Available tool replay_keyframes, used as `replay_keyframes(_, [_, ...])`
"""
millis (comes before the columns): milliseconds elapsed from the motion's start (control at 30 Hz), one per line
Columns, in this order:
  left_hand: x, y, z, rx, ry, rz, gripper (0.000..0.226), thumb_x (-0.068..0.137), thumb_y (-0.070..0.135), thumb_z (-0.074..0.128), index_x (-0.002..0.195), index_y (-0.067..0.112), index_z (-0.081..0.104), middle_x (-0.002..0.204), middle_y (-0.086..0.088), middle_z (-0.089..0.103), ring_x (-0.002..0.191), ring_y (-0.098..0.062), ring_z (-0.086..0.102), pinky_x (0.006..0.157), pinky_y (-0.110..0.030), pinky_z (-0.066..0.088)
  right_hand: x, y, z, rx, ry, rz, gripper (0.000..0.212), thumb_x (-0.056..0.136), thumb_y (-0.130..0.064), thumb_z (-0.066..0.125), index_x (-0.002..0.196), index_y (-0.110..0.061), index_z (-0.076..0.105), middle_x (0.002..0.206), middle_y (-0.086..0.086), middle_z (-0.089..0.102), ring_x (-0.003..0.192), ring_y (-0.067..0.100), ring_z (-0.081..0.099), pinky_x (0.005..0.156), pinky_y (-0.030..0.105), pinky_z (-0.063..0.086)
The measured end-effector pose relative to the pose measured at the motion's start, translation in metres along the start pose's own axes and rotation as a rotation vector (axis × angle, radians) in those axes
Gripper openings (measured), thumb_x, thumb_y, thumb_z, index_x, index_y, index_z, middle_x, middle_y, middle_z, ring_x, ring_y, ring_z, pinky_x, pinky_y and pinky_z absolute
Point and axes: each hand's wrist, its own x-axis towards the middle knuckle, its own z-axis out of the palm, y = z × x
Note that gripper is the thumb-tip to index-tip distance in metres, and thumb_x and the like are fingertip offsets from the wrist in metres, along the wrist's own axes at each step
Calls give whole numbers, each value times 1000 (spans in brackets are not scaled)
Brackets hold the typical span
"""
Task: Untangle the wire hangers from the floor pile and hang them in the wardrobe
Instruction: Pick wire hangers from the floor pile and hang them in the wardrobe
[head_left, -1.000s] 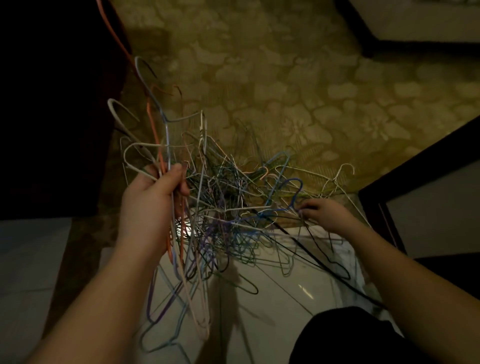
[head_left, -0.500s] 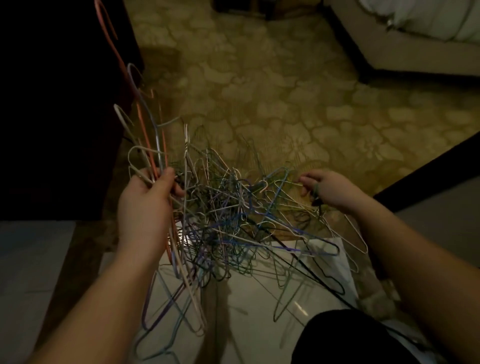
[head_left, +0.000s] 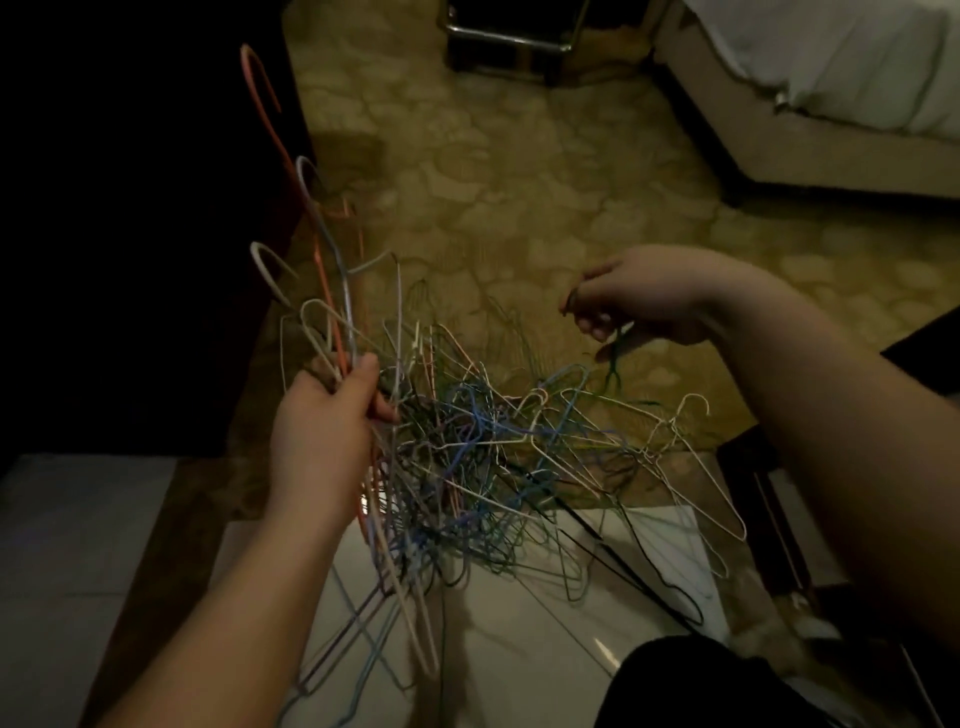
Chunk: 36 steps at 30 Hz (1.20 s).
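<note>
Left hand (head_left: 322, 441) gripped a bundle of hangers (head_left: 332, 322) by their necks, hooks pointing up and away – orange, pale blue and white among them. Right hand (head_left: 649, 301) was raised above the patterned carpet (head_left: 519, 182), fingers curled, pinching a green hanger (head_left: 615, 358). Tangled pile (head_left: 493, 467) hung between the hands – its lower wires lay over the white floor tile (head_left: 519, 649).

Wardrobe (head_left: 130, 234) too dark to see; bed (head_left: 831, 78) cut off at edge.
</note>
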Motion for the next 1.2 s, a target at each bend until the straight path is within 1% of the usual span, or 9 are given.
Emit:
replay_keyframes(167, [1,1,4,4,-51,62,18,99,31,56,87,18,59,63,2,54,48,-2,49,45,-15,39,-3,-32,51,495,89,-132,17,98,-17,52,109,-8,60,75,1,56,65,10,54,70,33,60])
replay_keyframes(300, [3,-2,10,-44,-114,40,8,99,25,56,92,23,60,66,5,63,58,-4,59,63,-28,51,4,-57,95,745,60,-206,9,98,-14,53,101,-11,61,80,3,58,73,12,56,66,29,58])
replay_keyframes(467, [0,-9,15,-97,-180,-57,6,99,27,56,102,27,61,94,5,75,87,-18,73,86,-44,56,14,-64,126,1148,-44,-273,21,97,0,42,93,-10,60,82,4,62,72,11,58,69,24,48])
replay_keyframes(600, [-3,-8,13,-223,-221,-124,7,100,21,53,102,20,59,88,-1,76,69,-21,72,68,-33,52,20,-52,133,1005,-93,-351,23,99,-3,42,97,-16,62,91,-3,69,86,8,62,71,25,40])
replay_keyframes(700, [0,-12,8,-232,-228,-148,8,98,19,57,100,14,62,82,-2,74,69,-28,65,70,-41,54,24,-44,134,934,-150,-404,19,98,-4,46,99,-17,60,96,-4,69,94,10,62,81,28,41])
replay_keyframes(867, [1,-11,5,-149,-207,-104,6,97,13,58,93,16,55,76,-2,66,49,-11,50,46,-24,44,34,-33,129,641,-71,-483,16,97,-13,55,108,-26,55,104,-14,71,101,7,62,78,33,37])
replay_keyframes(1000, [6,-15,3,-20,-137,-43,7,94,19,62,91,23,58,80,-4,66,61,-15,55,57,-31,45,41,-16,125,612,-11,-491,18,97,-23,56,114,-30,56,109,-11,71,94,7,66,73,30,41])
replay_keyframes(1100, [7,-14,1,-27,-118,-29,5,92,18,63,93,17,59,72,-7,58,51,-15,46,55,-33,40,63,15,113,568,220,-368,18,100,-28,49,117,-24,56,101,-5,71,82,12,66,67,26,44])
replay_keyframes(1200, [5,-12,-2,-86,-120,-44,7,93,12,61,92,15,55,67,-3,56,44,-11,38,47,-28,36,97,78,107,238,351,-102,25,101,-29,46,117,-14,58,106,6,69,85,18,63,66,30,48])
